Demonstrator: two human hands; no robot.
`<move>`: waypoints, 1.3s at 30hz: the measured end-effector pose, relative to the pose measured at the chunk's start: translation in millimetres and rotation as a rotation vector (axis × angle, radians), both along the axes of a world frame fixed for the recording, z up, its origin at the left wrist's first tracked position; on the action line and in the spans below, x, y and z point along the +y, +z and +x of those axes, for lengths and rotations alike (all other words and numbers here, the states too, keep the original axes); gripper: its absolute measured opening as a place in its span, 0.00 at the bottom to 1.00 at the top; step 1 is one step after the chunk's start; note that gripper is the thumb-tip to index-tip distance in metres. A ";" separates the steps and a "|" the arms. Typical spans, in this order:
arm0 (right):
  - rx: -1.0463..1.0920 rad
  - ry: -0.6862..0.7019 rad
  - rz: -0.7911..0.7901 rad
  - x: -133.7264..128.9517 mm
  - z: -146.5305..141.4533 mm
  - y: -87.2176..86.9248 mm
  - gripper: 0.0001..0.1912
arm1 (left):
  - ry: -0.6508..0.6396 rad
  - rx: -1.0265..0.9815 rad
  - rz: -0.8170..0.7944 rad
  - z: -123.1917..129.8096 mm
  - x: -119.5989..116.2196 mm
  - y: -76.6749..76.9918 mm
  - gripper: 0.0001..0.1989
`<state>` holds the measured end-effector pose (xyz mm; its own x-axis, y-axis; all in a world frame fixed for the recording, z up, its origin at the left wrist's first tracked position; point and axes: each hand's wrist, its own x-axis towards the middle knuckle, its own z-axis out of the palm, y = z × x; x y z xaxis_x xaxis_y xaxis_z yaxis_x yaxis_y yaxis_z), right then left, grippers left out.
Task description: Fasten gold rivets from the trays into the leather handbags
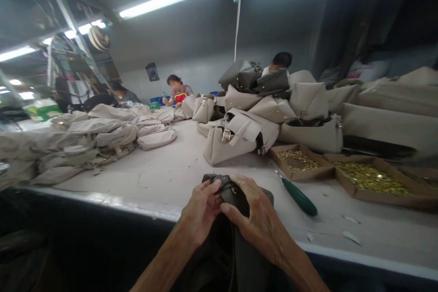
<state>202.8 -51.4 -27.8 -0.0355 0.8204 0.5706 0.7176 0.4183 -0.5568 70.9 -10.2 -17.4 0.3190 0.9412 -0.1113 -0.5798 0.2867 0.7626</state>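
Both my hands grip the top of a dark grey leather handbag (227,190) at the near edge of the white worktable (164,169). My left hand (201,210) wraps its left side, and my right hand (255,214) presses on its right side. The bag's body hangs down below the table edge into shadow, and my fingers hide part of its top. To the right of my right hand lies a green-handled awl (299,197). Beyond it are two shallow cardboard trays of small brass rivets (298,160) (371,179).
Beige leather handbags (236,139) are heaped on the table's far right, and a pile of beige bag parts (89,139) lies to the left. Small offcuts (351,237) lie near the front edge. Two seated co-workers (180,93) (277,66) are at the back.
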 end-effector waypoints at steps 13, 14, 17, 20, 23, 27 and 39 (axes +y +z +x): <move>0.344 0.040 -0.083 32.7 7.3 9.3 0.12 | -0.053 -0.082 0.041 8.7 3.6 -7.2 0.15; 0.341 0.033 -0.077 32.1 6.0 8.3 0.12 | -0.061 -0.066 0.054 7.1 3.5 -7.6 0.15; 0.312 0.043 -0.072 30.1 3.2 4.4 0.11 | -0.077 -0.012 0.103 1.2 0.9 -8.3 0.14; 0.292 0.068 -0.055 30.4 3.8 0.0 0.10 | -0.076 0.024 0.118 -3.8 -2.7 -10.1 0.13; 0.293 0.080 -0.054 32.7 6.4 -3.6 0.10 | -0.095 0.019 0.124 -6.2 -4.1 -14.1 0.13; 0.284 0.093 -0.061 33.6 9.1 -3.9 0.10 | -0.115 -0.002 0.071 -7.7 -2.3 -17.9 0.12; 0.267 0.164 -0.064 32.3 12.0 -3.6 0.08 | -0.105 0.128 0.108 -11.8 -2.6 -22.0 0.13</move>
<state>214.8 -19.1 -31.3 -0.0262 0.8510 0.5246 0.4686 0.4740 -0.7455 59.0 -12.8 -39.5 0.4057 0.9122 -0.0575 -0.4473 0.2530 0.8578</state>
